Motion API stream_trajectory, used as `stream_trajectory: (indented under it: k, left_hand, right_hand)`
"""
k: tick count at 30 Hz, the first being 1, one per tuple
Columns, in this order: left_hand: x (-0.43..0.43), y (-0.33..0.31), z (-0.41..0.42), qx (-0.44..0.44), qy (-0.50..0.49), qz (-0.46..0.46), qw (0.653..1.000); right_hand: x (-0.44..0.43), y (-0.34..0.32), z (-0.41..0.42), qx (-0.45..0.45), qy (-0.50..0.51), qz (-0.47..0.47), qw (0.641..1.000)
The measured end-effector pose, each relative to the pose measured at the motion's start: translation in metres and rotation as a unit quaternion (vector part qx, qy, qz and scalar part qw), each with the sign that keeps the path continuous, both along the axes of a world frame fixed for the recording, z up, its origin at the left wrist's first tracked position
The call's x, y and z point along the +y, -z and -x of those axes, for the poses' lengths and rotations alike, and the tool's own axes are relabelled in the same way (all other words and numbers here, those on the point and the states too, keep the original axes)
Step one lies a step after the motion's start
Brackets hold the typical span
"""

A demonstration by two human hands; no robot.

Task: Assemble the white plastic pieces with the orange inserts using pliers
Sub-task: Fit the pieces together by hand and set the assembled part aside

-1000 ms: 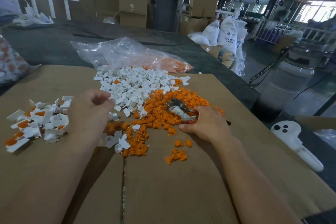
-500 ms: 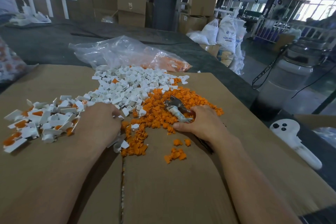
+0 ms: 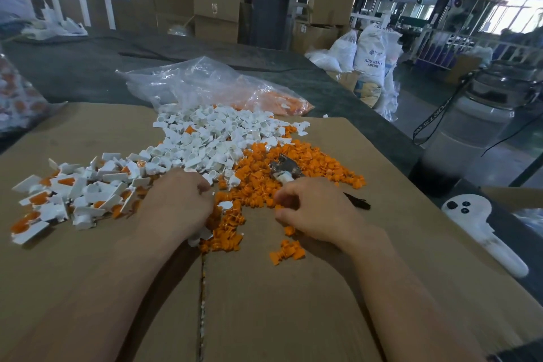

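- My right hand (image 3: 317, 211) grips the black-handled steel pliers (image 3: 283, 167), their nose lying on the heap of small orange plastic inserts (image 3: 258, 185).
- My left hand (image 3: 179, 203) curls at the edge of the white plastic pieces (image 3: 211, 138); I cannot tell whether it holds one.
- I judge this is the picking step; next I need to seat an insert.

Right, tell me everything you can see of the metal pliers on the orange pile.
The grey metal pliers lie low on the heap of small orange plastic inserts, head pointing away from the person. Whitish wrapping covers the neck below the pivot. The right hand curls round the handles, hiding most of them; one dark handle tip pokes out beyond it over the brown cardboard sheet.
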State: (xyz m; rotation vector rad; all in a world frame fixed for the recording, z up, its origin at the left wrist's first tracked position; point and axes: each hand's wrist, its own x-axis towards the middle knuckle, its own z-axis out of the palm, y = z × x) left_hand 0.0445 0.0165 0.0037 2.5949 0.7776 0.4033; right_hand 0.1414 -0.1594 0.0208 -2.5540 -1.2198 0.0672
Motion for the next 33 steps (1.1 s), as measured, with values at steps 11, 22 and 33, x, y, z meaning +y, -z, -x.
stream_trajectory:
  k: [11,22,33]
  left_hand:
    - [-0.005,0.001,0.004,-0.092,0.015,0.091,0.991]
    - [-0.005,0.004,0.001,-0.105,0.035,0.071,0.991]
    - [-0.018,-0.007,0.009,-0.240,0.055,0.179,0.953]
  right_hand:
    - [0.004,0.005,0.004,-0.015,0.027,0.013,0.999]
    - [0.004,0.002,0.004,0.028,0.018,-0.082,0.996]
    - [0.009,0.000,0.015,0.129,0.006,-0.201,0.971]
